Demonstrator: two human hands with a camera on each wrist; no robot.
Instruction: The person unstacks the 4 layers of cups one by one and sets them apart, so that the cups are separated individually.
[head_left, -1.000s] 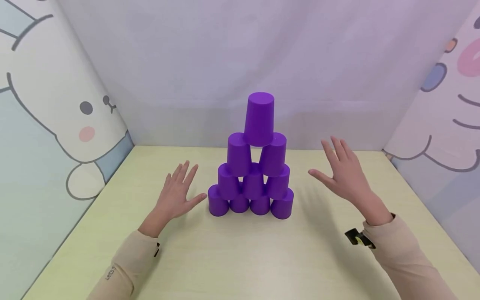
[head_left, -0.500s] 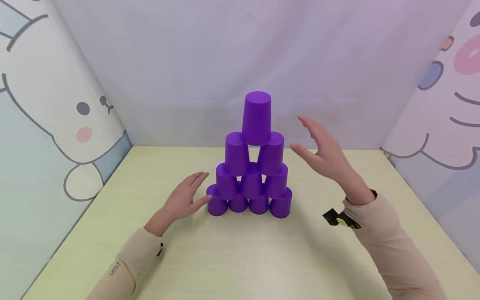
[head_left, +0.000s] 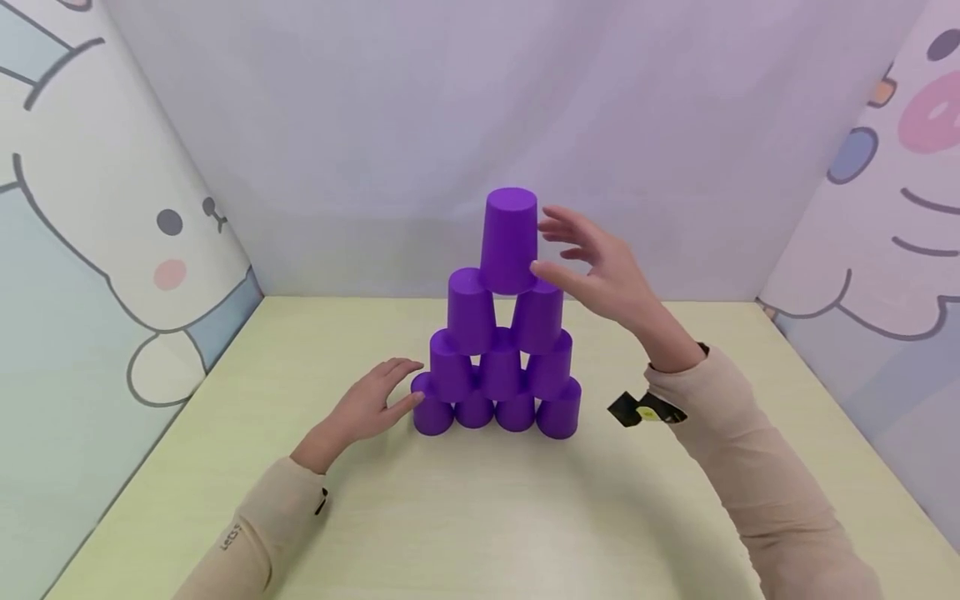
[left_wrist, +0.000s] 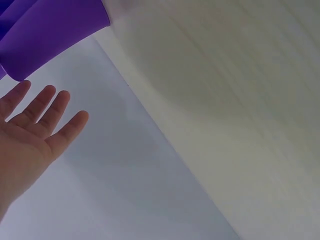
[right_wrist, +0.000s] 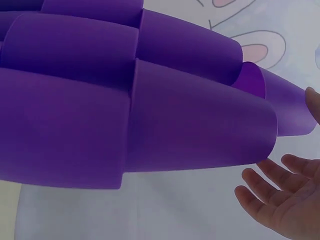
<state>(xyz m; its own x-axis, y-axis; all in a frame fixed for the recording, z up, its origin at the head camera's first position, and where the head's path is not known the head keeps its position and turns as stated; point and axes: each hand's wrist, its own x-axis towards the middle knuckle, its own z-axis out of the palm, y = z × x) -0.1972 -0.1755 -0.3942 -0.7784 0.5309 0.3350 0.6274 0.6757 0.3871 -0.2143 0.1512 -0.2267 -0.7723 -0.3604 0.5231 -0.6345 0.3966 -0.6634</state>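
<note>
Purple cups stand upside down in a tiered pyramid, with a single top cup (head_left: 509,242) at its peak. My right hand (head_left: 600,267) is raised just right of that cup, fingers loosely bent and spread from the thumb. The thumb tip overlaps the cup's lower right edge in the head view. In the right wrist view the top cup (right_wrist: 290,105) lies between the thumb and the fingers, which are not closed round it. My left hand (head_left: 367,404) hovers, fingers extended, beside the bottom left cup (head_left: 432,415). Its palm (left_wrist: 25,145) faces the cups in the left wrist view.
The pyramid stands on a pale wooden table (head_left: 465,517). A light curtain (head_left: 337,167) hangs behind it. Side panels with cartoon animals (head_left: 172,267) flank the table on the left and right. A black strap (head_left: 645,410) shows at the right sleeve.
My right hand has moved left and up, from well right of the pyramid to the top cup. My left hand has turned slightly inward and come closer to the lower left cups. The pyramid stands unchanged.
</note>
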